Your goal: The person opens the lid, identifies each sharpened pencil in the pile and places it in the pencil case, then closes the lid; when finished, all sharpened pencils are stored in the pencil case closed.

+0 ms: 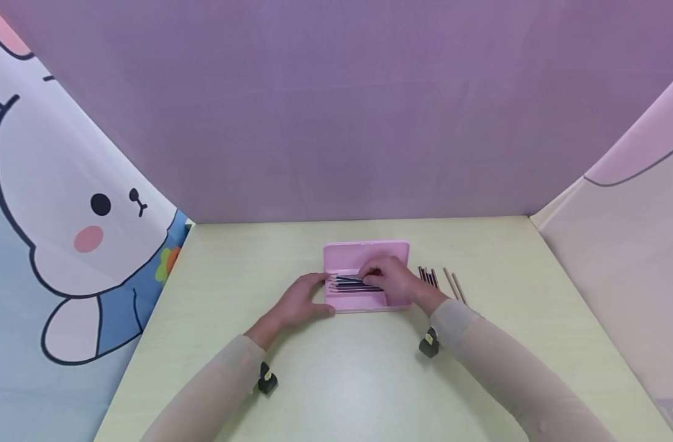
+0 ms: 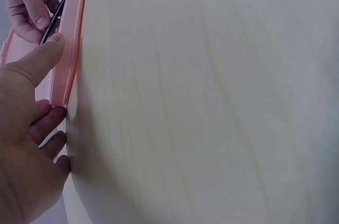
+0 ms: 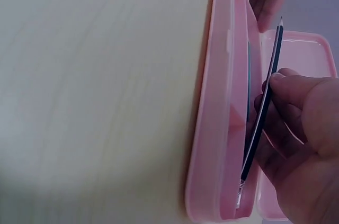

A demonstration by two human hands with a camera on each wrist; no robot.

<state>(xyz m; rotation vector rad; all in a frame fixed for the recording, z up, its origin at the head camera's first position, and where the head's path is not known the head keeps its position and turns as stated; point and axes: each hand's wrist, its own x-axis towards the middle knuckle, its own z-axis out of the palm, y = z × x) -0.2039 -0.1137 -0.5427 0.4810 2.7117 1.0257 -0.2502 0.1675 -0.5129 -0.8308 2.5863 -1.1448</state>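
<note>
A pink pencil case (image 1: 355,301) lies on the table with its lid (image 1: 347,255) raised at the back. My left hand (image 1: 300,301) holds the case's left end, thumb at the near corner and fingers around the end. My right hand (image 1: 394,279) is over the right part of the case, where thumb and fingers pinch a dark pencil (image 3: 271,68). Its sharpened tip points toward the left hand, and the end with a metal band dips into the case. Several dark pencils (image 1: 350,287) lie lengthwise inside, partly hidden under the right hand.
Right of the case, several dark pencils (image 1: 429,277) lie on the table (image 1: 347,368). Beside them are two light wood-coloured sticks (image 1: 455,285), partly hidden by the right arm. A purple panel (image 1: 358,123) stands behind the table, with printed cloth at both sides.
</note>
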